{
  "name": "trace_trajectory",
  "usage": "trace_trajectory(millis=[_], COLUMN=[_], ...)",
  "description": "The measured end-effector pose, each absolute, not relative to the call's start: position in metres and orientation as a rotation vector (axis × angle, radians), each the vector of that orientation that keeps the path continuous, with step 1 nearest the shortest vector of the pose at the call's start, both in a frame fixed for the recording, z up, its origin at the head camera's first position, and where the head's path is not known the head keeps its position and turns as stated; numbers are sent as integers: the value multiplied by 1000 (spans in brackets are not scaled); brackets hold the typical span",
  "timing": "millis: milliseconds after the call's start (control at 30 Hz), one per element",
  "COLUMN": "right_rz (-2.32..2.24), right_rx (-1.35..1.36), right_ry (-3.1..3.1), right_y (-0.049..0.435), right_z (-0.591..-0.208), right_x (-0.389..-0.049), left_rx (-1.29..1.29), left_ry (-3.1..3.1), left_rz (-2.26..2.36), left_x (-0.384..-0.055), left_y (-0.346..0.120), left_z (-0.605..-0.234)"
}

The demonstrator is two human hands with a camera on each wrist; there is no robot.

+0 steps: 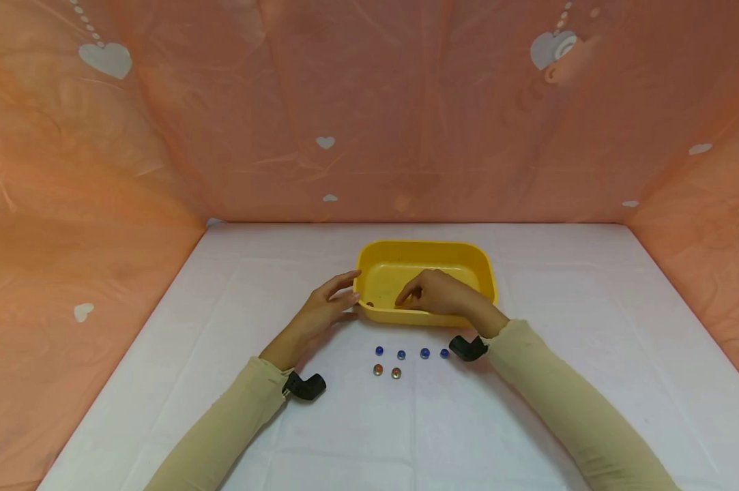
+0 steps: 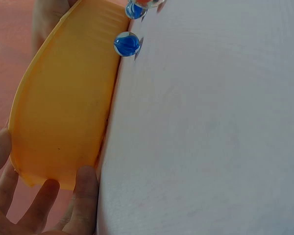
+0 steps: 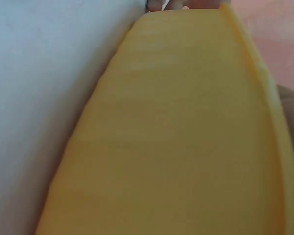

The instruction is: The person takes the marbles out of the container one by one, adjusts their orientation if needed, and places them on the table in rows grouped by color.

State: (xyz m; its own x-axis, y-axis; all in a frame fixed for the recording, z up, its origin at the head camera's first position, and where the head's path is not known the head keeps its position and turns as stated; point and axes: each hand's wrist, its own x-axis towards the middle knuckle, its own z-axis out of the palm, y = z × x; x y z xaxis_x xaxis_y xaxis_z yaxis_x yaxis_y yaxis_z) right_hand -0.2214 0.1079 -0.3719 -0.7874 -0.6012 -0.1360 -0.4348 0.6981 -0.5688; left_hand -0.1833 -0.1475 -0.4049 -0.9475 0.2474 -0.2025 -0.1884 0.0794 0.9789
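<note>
A yellow plastic tub [image 1: 424, 318] stands on the white tabletop, its long side toward me. My left hand [image 1: 320, 310] is at the tub's left end, fingers spread and fingertips against the outer wall, as the left wrist view also shows. Over the front rim, my right hand [image 1: 439, 293] reaches into the tub with bent fingers pointing down at its floor. I cannot tell whether those fingertips pinch anything. A small brownish marble [image 1: 370, 305] lies in the tub's front left corner. In the right wrist view the tub's wall [image 3: 166, 122] hides most of the right hand.
In front of the tub, several blue marbles [image 1: 425, 353] form a row on the white cloth [image 1: 320, 436]. Two orange-brown marbles, a left one [image 1: 378, 369] and a right one [image 1: 396, 373], lie nearer to me. Orange-pink sheeting [image 1: 406, 136] with pale hearts rises behind and at both sides.
</note>
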Motion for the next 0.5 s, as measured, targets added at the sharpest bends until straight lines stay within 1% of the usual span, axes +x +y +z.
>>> trace_trajectory(millis=[267,500], right_rz=[-782,-775], right_rx=[-761,-853], right_ry=[2502,2488], right_y=[102,96], right_z=[-379,-378], right_x=[-228,-230], left_rx=[59,99], left_ry=[2039,2060], left_rz=[1949,1945], left_x=[-183,-183], left_y=[-147,-149], left_z=[-406,-406])
